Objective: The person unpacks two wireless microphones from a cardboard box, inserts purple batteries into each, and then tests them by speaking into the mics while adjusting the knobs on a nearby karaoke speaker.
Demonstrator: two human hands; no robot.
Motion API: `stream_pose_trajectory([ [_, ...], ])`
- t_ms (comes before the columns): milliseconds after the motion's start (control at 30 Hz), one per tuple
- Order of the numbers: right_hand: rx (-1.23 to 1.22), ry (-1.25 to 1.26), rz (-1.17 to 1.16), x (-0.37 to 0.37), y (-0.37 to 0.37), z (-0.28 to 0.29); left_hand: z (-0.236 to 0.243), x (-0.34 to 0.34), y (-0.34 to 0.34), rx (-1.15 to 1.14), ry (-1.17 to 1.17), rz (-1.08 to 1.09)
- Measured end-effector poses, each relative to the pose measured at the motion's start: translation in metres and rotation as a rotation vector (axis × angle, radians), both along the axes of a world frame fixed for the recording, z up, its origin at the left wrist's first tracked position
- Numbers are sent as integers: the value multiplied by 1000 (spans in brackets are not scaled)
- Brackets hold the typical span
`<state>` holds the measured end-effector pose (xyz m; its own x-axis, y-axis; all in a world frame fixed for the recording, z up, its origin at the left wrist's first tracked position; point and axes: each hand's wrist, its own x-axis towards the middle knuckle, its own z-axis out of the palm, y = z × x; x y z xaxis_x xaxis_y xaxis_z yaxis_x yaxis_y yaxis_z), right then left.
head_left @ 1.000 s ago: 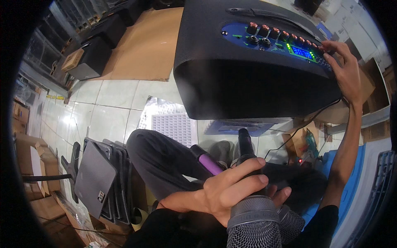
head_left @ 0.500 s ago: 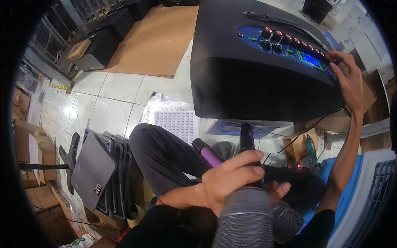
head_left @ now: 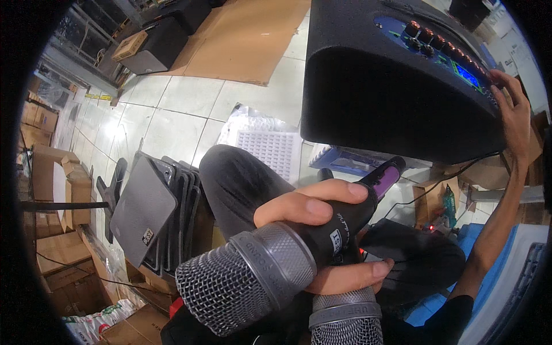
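Note:
My left hand (head_left: 313,208) is shut around two black handheld microphones at the centre of the view. The larger microphone (head_left: 253,276) lies tilted, its silver mesh head pointing to the lower left and its purple tail end (head_left: 386,175) to the upper right. The second microphone's mesh head (head_left: 347,322) pokes out below my fingers. My right hand (head_left: 514,112) reaches up to the far right, fingers resting on the edge of a big black speaker (head_left: 391,98). It sits beside the speaker's blue control panel (head_left: 454,60), which has knobs and a lit screen. My dark-trousered knee (head_left: 241,178) is under the microphones.
A stack of grey speaker grilles (head_left: 144,213) leans at my left. A white perforated sheet (head_left: 270,149) lies on the tiled floor, with flat cardboard (head_left: 247,34) and a black speaker box (head_left: 167,29) beyond. Cardboard boxes (head_left: 52,172) line the left. Cables run under the speaker.
The microphones have come up closer and tilted, the big mesh head now swinging to the lower left. My right hand stays on the speaker's panel edge.

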<state>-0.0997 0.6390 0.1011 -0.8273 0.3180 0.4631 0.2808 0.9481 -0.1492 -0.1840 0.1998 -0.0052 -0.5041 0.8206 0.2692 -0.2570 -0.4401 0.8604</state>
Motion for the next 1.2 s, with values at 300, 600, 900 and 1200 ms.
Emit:
stream_pose_trajectory([
  [300,291,100,6,-11,-41,13,-7,-4,5,14,-15,-25],
  [600,571,293,390,-126,-247,-43,5,14,-10,1,-23,22],
  [900,690,631,364,-172,-259,-73,31,46,-52,-86,-26,165],
  [1200,699,581,484,-145,-246,-71,38,58,-61,-121,-2,221],
])
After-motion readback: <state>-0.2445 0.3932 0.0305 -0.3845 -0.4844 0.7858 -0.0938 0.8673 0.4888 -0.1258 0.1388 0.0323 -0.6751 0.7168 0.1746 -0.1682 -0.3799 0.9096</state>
